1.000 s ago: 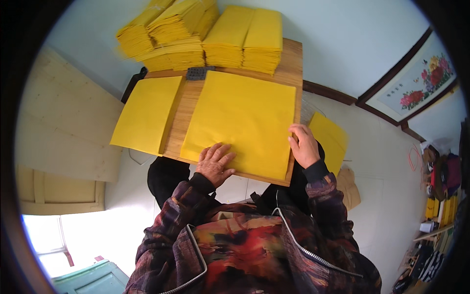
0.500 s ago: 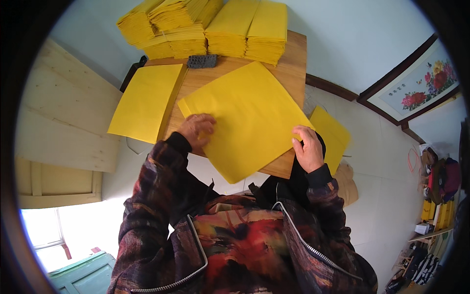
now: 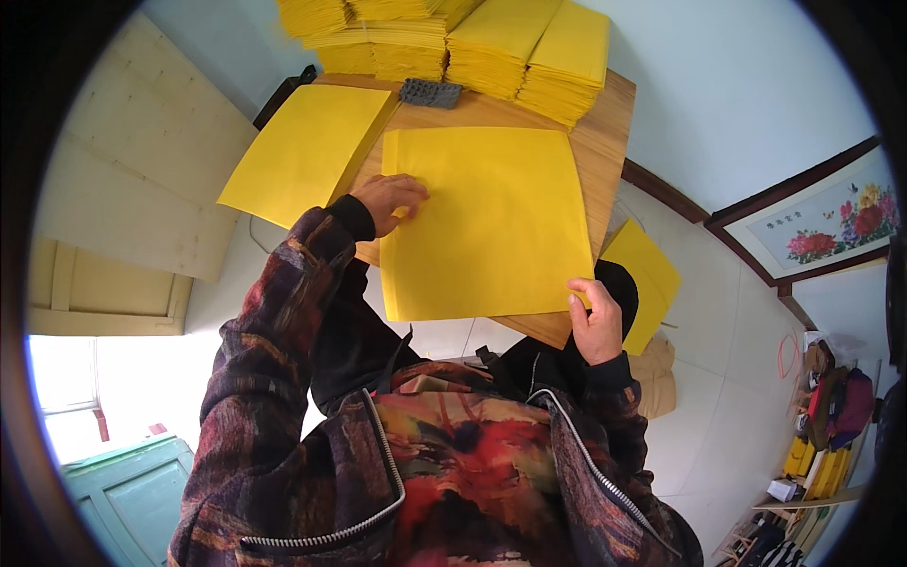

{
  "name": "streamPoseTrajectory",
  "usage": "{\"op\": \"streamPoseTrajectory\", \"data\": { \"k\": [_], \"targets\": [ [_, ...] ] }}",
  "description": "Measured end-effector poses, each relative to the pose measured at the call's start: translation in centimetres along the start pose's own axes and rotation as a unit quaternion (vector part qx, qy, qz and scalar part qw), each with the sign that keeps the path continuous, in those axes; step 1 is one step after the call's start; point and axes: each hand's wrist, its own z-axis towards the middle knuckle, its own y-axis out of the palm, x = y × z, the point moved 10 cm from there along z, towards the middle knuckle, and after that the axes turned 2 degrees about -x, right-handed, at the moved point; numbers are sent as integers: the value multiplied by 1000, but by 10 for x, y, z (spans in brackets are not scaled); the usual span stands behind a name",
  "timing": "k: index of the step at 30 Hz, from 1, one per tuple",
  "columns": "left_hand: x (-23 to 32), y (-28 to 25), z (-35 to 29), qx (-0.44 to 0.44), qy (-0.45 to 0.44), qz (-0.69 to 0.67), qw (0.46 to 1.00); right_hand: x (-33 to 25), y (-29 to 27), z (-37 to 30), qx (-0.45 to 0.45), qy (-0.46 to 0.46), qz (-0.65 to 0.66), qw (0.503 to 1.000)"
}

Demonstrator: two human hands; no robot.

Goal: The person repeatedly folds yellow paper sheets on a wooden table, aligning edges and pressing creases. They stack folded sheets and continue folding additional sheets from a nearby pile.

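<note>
A large, nearly square yellow sheet (image 3: 487,217) lies in front of me on the wooden table (image 3: 605,142), its near edge jutting past the tabletop. A narrow strip along its left side looks folded or layered. My left hand (image 3: 389,201) rests at that side, fingers loosely stretched over the surface. At the near right corner is my right hand (image 3: 597,323), thumb and forefinger apart and touching the sheet; its other fingers are partly hidden. To the left, close to my left hand, sits a thick stack of yellow sheets (image 3: 302,146).
Bundled piles of folded yellow material (image 3: 510,47) stand along the back of the table. A dark grey textured block (image 3: 431,93) lies before them. Right of the table is another yellow piece (image 3: 644,279), lower down. A framed flower picture (image 3: 822,222) leans by the wall.
The yellow sheet has turned so its sides are now roughly square to me. My left hand has moved up along its left side, and my right hand stays by the corner. The view has shifted.
</note>
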Motion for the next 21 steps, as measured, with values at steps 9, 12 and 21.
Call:
{"op": "streamPoseTrajectory", "data": {
  "k": [9,12,21],
  "targets": [
    [-5,5,1,-6,11,-61,998,8,-5,0,9,16,0,1000],
    [-7,7,1,-7,16,-58,998,9,-4,0,12,16,0,1000],
    [-6,14,-8,5,-1,1,1000,7,-10,7,18,8,-8,1000]
  ]
}}
